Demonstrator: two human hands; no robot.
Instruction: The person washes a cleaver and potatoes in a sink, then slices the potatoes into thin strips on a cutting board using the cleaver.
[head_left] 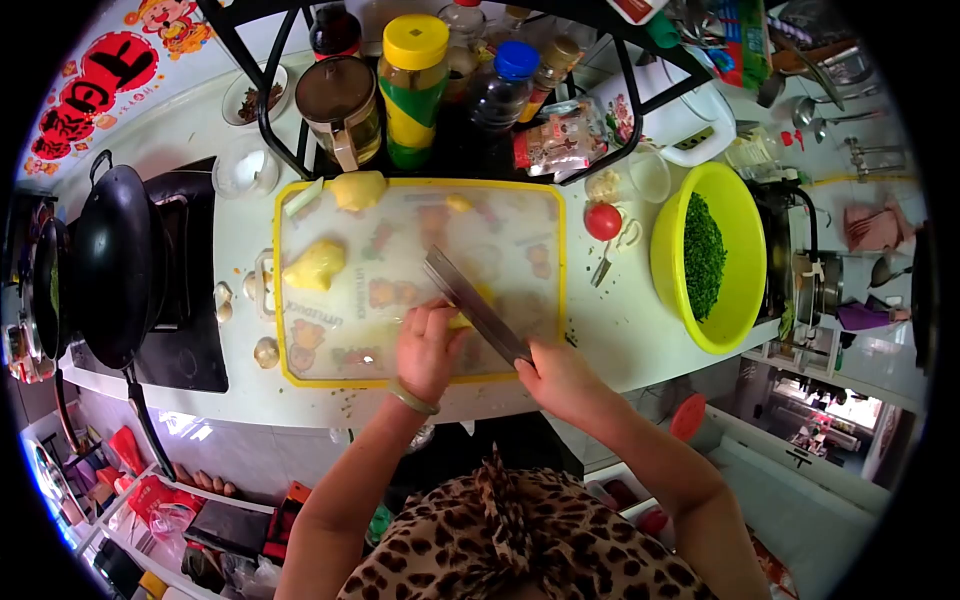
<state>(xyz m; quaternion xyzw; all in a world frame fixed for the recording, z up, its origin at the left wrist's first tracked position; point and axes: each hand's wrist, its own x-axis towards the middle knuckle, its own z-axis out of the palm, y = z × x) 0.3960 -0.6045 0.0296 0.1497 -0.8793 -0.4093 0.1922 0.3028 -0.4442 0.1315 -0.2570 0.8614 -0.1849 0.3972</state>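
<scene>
A knife [478,308] is held in my right hand [560,378], its blade slanting up and left over the yellow-rimmed cutting board [400,380]. My left hand [428,345] has its fingers bent and pressed on a pale yellow piece [460,320] beside the blade, partly hidden by the fingers and knife. Two peeled yellow chunks lie on the board, one [315,265] at the left and one [358,190] at the top left edge. Near that corner is a pale green stalk [303,198]. A small yellow bit [459,202] rests near the top.
On the right stand a yellow-green basin [664,262] of chopped greens and a red tomato [603,222]. A peeler [602,268] lies below the tomato. Behind the board, a black rack [268,120] holds jars and bottles. A black wok [115,265] sits at the left.
</scene>
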